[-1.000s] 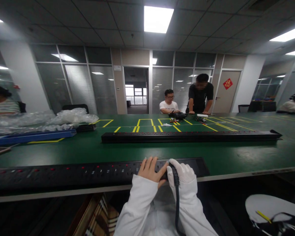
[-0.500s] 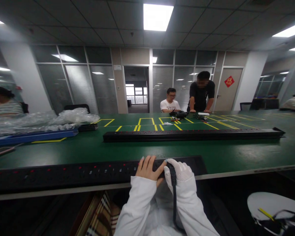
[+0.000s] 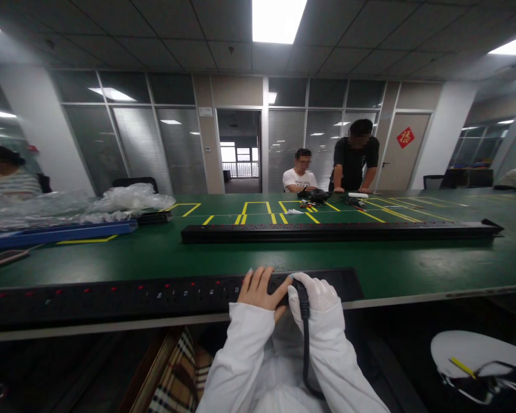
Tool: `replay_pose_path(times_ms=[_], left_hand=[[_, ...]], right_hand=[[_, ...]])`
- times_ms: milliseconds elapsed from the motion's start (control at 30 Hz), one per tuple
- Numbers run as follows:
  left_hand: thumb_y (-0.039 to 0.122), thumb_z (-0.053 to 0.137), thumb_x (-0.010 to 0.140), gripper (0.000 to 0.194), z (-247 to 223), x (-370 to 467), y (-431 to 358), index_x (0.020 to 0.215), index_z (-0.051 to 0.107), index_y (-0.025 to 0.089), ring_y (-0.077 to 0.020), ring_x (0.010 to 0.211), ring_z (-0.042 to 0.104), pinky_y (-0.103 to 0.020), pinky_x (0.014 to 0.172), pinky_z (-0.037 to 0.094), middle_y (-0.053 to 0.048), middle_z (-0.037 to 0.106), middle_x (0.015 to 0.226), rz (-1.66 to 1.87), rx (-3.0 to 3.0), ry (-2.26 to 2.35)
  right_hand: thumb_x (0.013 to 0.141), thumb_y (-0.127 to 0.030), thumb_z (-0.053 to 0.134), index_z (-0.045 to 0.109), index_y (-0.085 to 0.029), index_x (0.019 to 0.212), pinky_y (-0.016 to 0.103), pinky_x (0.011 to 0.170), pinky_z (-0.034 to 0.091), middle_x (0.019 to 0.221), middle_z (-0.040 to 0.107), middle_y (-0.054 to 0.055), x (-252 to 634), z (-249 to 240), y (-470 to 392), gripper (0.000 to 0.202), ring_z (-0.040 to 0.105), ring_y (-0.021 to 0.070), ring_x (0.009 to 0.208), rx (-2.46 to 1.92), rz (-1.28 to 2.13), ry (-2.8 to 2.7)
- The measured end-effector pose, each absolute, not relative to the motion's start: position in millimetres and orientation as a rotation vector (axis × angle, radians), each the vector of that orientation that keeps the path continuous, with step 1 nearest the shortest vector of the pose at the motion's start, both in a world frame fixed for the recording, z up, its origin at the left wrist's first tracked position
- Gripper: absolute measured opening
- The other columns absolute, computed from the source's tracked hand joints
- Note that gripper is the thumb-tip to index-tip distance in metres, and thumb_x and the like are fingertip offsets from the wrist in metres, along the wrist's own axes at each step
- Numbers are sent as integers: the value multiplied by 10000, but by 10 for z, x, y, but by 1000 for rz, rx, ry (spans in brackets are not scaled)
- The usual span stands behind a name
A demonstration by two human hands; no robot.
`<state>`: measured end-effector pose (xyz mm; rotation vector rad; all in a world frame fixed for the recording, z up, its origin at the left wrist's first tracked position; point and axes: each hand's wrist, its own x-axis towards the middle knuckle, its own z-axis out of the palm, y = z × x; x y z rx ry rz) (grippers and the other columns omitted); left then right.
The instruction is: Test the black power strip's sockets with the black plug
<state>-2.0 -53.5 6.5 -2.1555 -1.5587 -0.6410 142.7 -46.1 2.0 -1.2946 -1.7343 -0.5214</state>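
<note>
A long black power strip (image 3: 120, 298) with numbered sockets and small red lights lies along the near edge of the table. My left hand (image 3: 260, 289), bare, rests on top of it near its right end, fingers spread. Beside it, my right hand (image 3: 320, 295), in a white dotted glove, grips a black plug (image 3: 301, 295) against the strip. The plug's black cord (image 3: 306, 355) hangs down over my lap. Whether the plug's pins are inside a socket is hidden by my hands.
A second black strip (image 3: 339, 232) lies across the green table (image 3: 124, 261). Clear plastic wrap (image 3: 129, 199) and a blue bar (image 3: 60, 232) are at the left. Two people stand or sit at the far side near dark cables (image 3: 316, 196). A white stool (image 3: 477, 350) is lower right.
The whole view has tilted slightly. Both hands keep almost the same place on the strip, with the plug still in my right hand.
</note>
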Motion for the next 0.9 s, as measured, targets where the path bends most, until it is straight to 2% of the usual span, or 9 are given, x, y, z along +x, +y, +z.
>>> replay_pose_path(times_ms=[533, 900], left_hand=[[451, 698, 603, 657, -48, -15, -478, 1205, 435, 445, -273, 1134, 455, -466, 977, 310, -62, 515, 1224, -815, -2050, -1413], [477, 684, 608, 681, -98, -37, -418, 1231, 414, 423, -275, 1176, 426, -447, 970, 334, -79, 496, 1247, -856, -2021, -1317]], right_hand=[[797, -420, 456, 597, -241, 980, 258, 654, 302, 716, 577, 4, 1448, -27, -438, 293, 459, 155, 668, -1285, -586, -1743], [791, -406, 480, 600, -236, 960, 259, 671, 308, 732, 584, 6, 1429, -3, -425, 268, 464, 149, 677, -1248, -530, -1701]])
